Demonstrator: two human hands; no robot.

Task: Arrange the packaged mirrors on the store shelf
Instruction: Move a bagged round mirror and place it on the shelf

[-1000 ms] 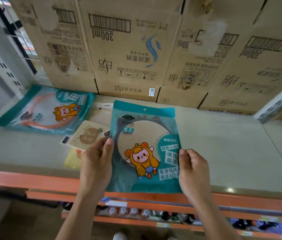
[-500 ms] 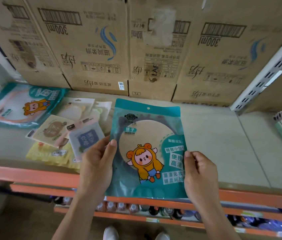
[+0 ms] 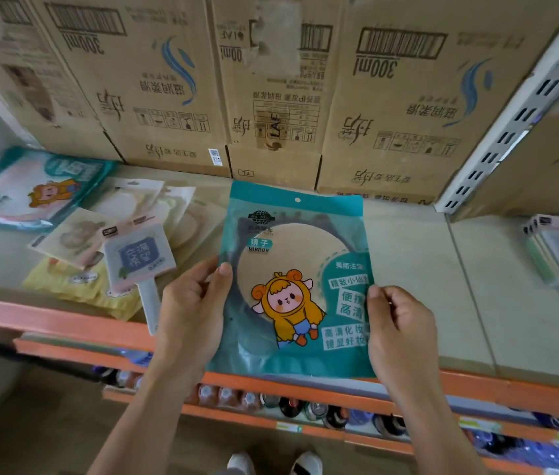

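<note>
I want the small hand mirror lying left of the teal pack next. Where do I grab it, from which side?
Take the hand mirror by its pale handle, coming from the shelf front. The handle points toward you and its end juts past the orange shelf edge, so fingers can probably close around it. Its head lies flat on other packs.

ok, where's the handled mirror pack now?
Head view, left side: handled mirror pack lies atop the pile, beside the left hand, its handle over the orange shelf edge.

Cardboard cartons (image 3: pixel 154 97) behind orange-edged shelf (image 3: pixel 477 303)
</note>
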